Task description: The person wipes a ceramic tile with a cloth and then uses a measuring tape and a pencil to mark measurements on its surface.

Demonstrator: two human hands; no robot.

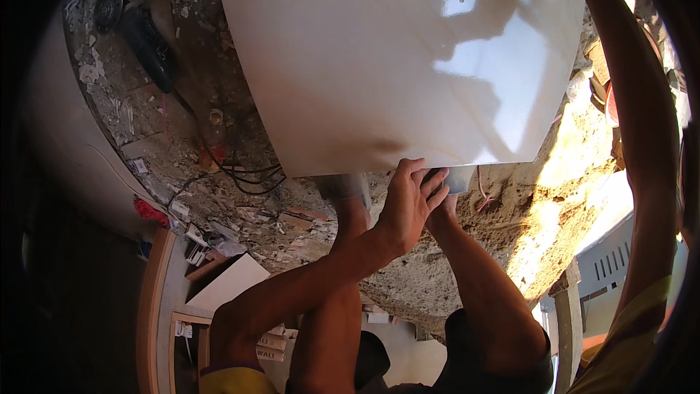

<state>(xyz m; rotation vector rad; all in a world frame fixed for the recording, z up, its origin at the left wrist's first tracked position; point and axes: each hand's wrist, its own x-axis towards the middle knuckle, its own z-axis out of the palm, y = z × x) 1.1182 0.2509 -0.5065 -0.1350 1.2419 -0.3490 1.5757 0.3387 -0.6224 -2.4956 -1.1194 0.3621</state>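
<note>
A large glossy pale tile (343,44) with faint veining fills the upper middle, reflecting bright patches. My left hand (412,208) is at its lower edge, fingers bent and slightly spread, gripping the edge. My right arm (634,138), in a yellow sleeve, reaches up the right side beside the tile; its hand is out of view beyond the top. My bare legs (488,277) are bent below the tile, with my lower shins partly behind my left hand and the tile edge.
A black angle grinder (142,40) and black cables (248,182) lie on rubble-strewn ground at left. A red cloth (149,211), a white board (227,281) and a wooden frame (149,321) are lower left. Sunlit rough mortar (561,182) is at right, near a grey slotted panel (605,248).
</note>
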